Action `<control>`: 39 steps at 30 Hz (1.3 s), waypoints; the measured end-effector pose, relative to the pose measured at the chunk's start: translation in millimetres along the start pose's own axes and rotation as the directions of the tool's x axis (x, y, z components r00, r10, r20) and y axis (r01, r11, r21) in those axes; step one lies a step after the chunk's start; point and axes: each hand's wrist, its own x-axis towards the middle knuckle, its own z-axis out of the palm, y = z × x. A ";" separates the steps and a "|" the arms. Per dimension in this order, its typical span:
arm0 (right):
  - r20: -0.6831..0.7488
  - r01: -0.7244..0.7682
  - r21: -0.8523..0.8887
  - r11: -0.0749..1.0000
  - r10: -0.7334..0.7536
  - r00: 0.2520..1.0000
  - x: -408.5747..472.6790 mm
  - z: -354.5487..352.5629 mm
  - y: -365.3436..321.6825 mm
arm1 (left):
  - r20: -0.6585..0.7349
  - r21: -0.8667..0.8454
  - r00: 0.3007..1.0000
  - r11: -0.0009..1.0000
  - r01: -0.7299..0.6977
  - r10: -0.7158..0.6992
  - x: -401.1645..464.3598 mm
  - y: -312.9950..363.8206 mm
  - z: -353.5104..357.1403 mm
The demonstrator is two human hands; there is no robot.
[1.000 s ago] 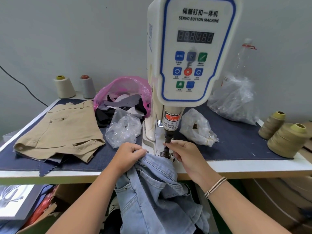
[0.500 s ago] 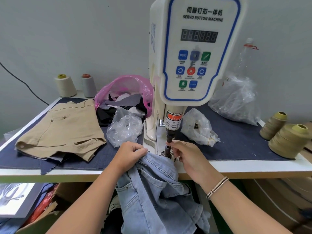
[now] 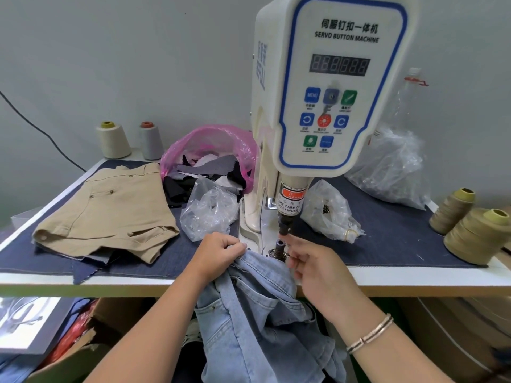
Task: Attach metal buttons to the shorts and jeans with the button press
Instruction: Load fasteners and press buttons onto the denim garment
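Note:
Light blue jeans [image 3: 249, 313] hang over the table's front edge, their waistband lying beside the lower die [image 3: 279, 246] of the white servo button machine [image 3: 331, 92]. The upper punch [image 3: 284, 228] stands raised just above the die. My left hand [image 3: 218, 252] grips the waistband left of the die. Just right of the die hovers my right hand [image 3: 318, 269], its fingertips blurred, so I cannot tell whether they pinch anything. Khaki shorts [image 3: 110, 211] lie flat on the left of the table.
A clear bag [image 3: 210, 214] and a pink bag of fabric scraps [image 3: 210, 145] sit left of the machine. Two more clear bags [image 3: 329, 214] [image 3: 392, 170] lie on its right. Thread cones stand at back left [image 3: 113, 139] and at right [image 3: 475, 239]. Boxes sit under the table.
The punch has risen off the die. My right hand has drawn back from the die towards me. My left hand keeps its grip on the waistband.

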 end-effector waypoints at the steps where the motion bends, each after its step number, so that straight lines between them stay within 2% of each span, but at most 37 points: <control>1: 0.029 -0.017 0.032 0.999 0.016 0.999 -5.9 3.9 5.8 | 0.000 -0.004 1.000 1.000 0.002 -0.002 0.0 0.0 0.5; 2: 0.066 -0.014 0.001 1.000 0.014 0.998 -11.6 9.8 12.1 | 0.001 -0.010 1.000 1.000 0.004 -0.004 0.1 -0.4 0.8; 4: 0.141 0.079 -0.248 0.966 -0.044 0.989 -16.0 27.5 22.4 | 0.003 -0.022 1.000 1.000 0.000 0.000 -0.3 -1.1 0.9; 6: 0.183 0.262 -0.463 0.847 -0.197 0.963 -3.1 52.6 18.9 | 0.016 -0.034 1.000 0.999 0.004 -0.003 -0.7 -1.2 0.5; 8: 0.221 0.411 -0.584 0.700 -0.351 0.910 25.8 78.8 9.2 | -0.011 -0.041 1.000 0.999 0.015 -0.016 -1.3 -1.2 0.0; 9: 0.252 0.456 -0.670 0.586 -0.399 0.882 43.0 90.8 3.5 | -0.031 -0.047 0.999 0.999 0.026 -0.028 -1.6 -1.3 0.2; 11: 0.332 0.459 -0.853 0.248 -0.420 0.845 79.4 108.1 -5.3 | -0.048 -0.057 0.998 0.998 0.026 -0.029 -1.7 -3.0 1.3; 13: 0.389 0.363 -0.921 -0.140 -0.343 0.855 111.9 116.3 -6.9 | -0.043 -0.031 0.999 0.999 0.007 -0.009 -1.4 -5.1 2.0; 14: 0.395 0.315 -0.906 -0.281 -0.302 0.867 124.0 118.6 -4.8 | -0.039 -0.010 0.999 1.000 -0.001 0.001 -0.6 -5.5 1.9; 16: 0.387 0.250 -0.870 -0.424 -0.276 0.880 141.1 121.3 1.4 | -0.032 0.014 0.999 1.000 -0.008 0.008 1.3 -5.8 0.9; 22: 0.419 0.170 -0.812 -0.559 -0.353 0.836 165.3 128.8 14.4 | -0.036 0.019 0.999 0.999 0.031 -0.031 0.7 -3.5 -1.1; 27: 0.508 0.171 -0.673 -0.719 -0.281 0.814 169.8 136.0 14.1 | -0.023 0.025 0.999 0.999 0.030 -0.029 0.5 -1.5 -1.3; 35: 0.618 0.212 -0.562 -0.799 -0.235 0.750 172.6 138.1 15.1 | -0.028 0.035 0.996 0.996 0.081 -0.080 1.9 -2.4 0.6; 39: 0.643 0.259 -0.546 -0.797 -0.200 0.739 177.3 134.6 17.4 | -0.024 0.064 0.996 0.994 0.084 -0.082 1.9 -1.3 0.7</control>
